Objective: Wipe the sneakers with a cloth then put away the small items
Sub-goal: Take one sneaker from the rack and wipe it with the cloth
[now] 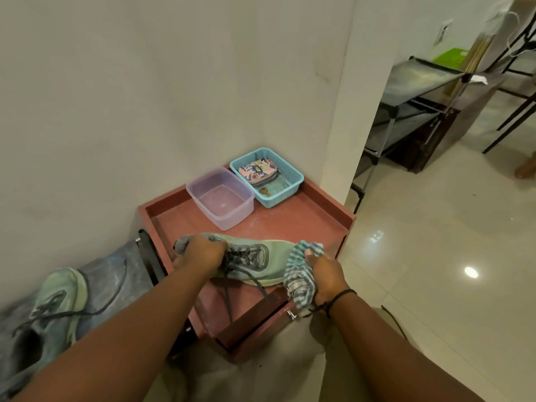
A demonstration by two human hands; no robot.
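Off-white walls (pixel 116 97), glossy pale tiled floor (pixel 420 256), dark metal rack (pixel 412 111) behind.

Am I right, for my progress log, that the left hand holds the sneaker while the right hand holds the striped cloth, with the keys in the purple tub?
Not quite. The head view shows the keys in the blue basket, not the purple tub; the rest stands.

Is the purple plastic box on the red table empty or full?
Empty: through the purple box only its bare bottom shows.
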